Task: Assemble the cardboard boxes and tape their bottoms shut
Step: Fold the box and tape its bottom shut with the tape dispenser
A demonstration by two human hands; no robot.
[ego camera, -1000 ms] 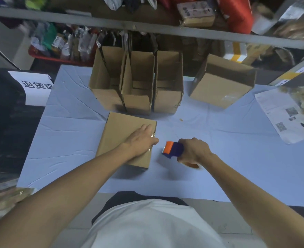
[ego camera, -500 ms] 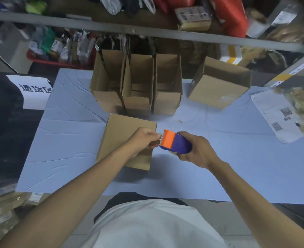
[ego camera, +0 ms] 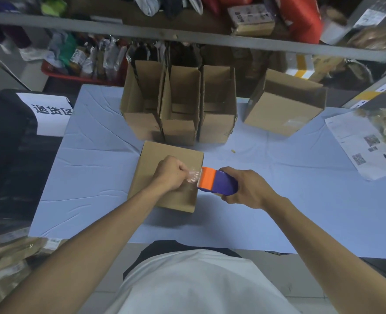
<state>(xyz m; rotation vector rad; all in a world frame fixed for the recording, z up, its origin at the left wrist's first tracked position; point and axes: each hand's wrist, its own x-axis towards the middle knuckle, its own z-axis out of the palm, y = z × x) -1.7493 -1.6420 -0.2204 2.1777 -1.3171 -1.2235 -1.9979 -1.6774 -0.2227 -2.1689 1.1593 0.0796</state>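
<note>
1. A table (ego camera: 301,200) covered in pale blue sheeting is filling the middle of the view, with a grey shelf rail (ego camera: 187,39) crossing behind it and packed goods crowding the shelves
2. A lone open carton (ego camera: 280,118) is sitting tilted on the far right part of the table, well apart from the others
3. Three upright open boxes (ego camera: 178,130) are standing side by side and touching along the far edge, their top flaps sticking up
4. The closed box (ego camera: 155,164) is lying flat-side up just in front of those three, near the table's middle left, with both hands working over its right half
5. A printed sheet (ego camera: 357,150) with square codes is lying at the right edge of the table, and a white sign (ego camera: 49,112) with dark characters is resting on a black surface to the left
6. The right hand (ego camera: 248,189) is wrapping its fingers around the purple body of the tape dispenser (ego camera: 217,182), holding it at the box's right edge with the orange cutter end pointing left
7. The left hand (ego camera: 169,173) is hovering curled over the box, fingers bunched together and pinching the loose tape end (ego camera: 193,176)
8. That clear tape is crinkling between the left fingertips and the dispenser's toothed edge, above the box's surface
</note>
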